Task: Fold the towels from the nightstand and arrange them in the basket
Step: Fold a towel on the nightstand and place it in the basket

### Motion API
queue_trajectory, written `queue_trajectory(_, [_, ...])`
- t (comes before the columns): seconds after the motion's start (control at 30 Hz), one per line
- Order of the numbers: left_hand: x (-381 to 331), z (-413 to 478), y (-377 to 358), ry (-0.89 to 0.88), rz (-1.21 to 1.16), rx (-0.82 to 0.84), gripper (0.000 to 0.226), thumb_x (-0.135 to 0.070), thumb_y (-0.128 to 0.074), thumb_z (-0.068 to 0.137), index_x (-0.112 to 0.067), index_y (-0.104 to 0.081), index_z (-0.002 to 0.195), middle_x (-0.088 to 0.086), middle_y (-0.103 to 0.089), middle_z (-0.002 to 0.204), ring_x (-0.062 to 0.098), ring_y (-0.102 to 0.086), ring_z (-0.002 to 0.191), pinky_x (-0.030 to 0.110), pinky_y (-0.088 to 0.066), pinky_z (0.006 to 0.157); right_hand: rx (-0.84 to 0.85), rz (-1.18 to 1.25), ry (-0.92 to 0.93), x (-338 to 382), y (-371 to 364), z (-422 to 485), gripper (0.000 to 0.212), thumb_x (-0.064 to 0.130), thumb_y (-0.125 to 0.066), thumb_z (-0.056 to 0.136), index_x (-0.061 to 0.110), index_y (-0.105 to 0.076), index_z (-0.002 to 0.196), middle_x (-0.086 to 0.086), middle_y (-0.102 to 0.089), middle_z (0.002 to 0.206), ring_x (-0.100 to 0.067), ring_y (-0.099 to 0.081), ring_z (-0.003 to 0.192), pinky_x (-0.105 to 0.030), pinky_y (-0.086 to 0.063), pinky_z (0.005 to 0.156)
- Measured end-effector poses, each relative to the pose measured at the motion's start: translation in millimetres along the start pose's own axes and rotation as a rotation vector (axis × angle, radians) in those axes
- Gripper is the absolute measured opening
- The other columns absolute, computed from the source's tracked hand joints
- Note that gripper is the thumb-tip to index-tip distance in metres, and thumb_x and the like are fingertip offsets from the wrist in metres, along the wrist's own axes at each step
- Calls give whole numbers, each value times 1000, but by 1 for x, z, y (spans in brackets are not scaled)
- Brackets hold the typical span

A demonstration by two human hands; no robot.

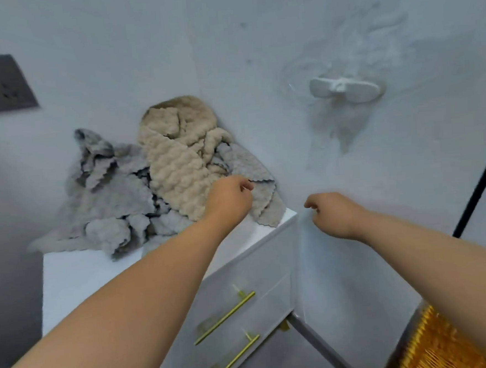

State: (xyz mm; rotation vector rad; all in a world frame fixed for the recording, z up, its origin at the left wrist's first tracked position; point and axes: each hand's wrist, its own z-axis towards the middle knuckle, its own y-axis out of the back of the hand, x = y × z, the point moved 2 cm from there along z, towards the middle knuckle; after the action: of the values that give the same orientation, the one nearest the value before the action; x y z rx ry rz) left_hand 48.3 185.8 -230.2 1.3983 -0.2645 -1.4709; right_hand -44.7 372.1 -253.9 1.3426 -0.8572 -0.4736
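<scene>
Towels (177, 165) soft, floppy, light, so pinch a corner. Left grip (231, 199) curled at edge, clamped or not can't tell; right grip (330, 215) loose, empty.

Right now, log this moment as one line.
stage: reaching for towels | left hand: curled at pile edge, grip unclear | right hand: loosely curled, empty | towels: heaped unfolded on nightstand
</scene>
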Motion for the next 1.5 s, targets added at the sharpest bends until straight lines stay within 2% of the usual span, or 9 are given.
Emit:
queue_trajectory(0.13, [17,9,31,-122,144,-112,35,-4,-44,88,-13,-67,113,6,-66,115,23,-58,105,30,-46,86,-92,-433,122,37,15,18,44,11,-42,92,8,-42,135,-13,-44,139,-27,-40,130,-34,-30,105])
queue_trajectory(0.3, [42,12,47,-301,292,-153,37,-2,-45,87,-12,-64,116,4,-64,114,19,-51,110,35,-46,87,-2,-1031,55,46,24,33,63,21,-26,98,7,3,152,-6,3,161,-18,6,148,-43,5,117])
queue_trajectory(0.47, [48,14,39,-326,337,-213,37,-2,-48,84,-11,-65,116,3,-65,113,19,-49,112,35,-44,92,-5,-1077,-58,66,16,38,68,30,-38,96,4,-7,151,-10,-20,156,-23,-12,145,-46,-3,117])
queue_trajectory(0.67, [42,11,35,-339,397,-126,58,-6,-46,88,-18,-36,144,0,-46,140,18,-33,132,32,-29,110,7,-1002,-162,82,13,53,74,39,-39,96,3,-4,150,-14,-26,152,-28,-20,142,-49,-2,117])
queue_trajectory(0.9, [45,19,61,-347,580,-170,55,-11,-46,90,-17,-35,144,-1,-31,152,20,-15,144,38,-12,119,32,-883,-143,93,16,46,79,34,-46,94,8,4,151,-14,-37,147,-32,-30,138,-44,-15,114])
queue_trajectory(1.03, [48,42,72,-397,614,-158,49,-19,-38,96,-13,-34,145,1,-31,152,20,-14,145,34,-9,120,-40,-275,44,114,5,68,68,10,-51,85,12,-19,145,-11,-51,130,-31,-53,113,-40,-47,88])
queue_trajectory(1.2, [54,88,66,-374,646,-111,52,-23,-35,98,-10,-26,148,5,-25,156,22,-10,146,38,-11,119,-111,4,11,125,5,125,56,22,-60,85,11,-32,132,-13,-44,128,-32,-47,115,-40,-46,89])
queue_trajectory(1.4, [56,155,52,-358,414,-166,33,-16,-42,94,-12,-60,121,6,-63,119,25,-49,121,36,-40,99,-400,49,14,124,19,184,9,9,-49,88,10,-57,92,-12,-59,101,-33,-58,104,-32,-43,74])
queue_trajectory(1.5, [41,186,70,-267,249,-204,34,-8,-45,89,-14,-67,116,2,-68,114,20,-60,107,33,-46,95,-666,327,117,130,38,205,17,8,-48,86,12,-62,95,-7,-64,101,-28,-58,95,-31,-43,74])
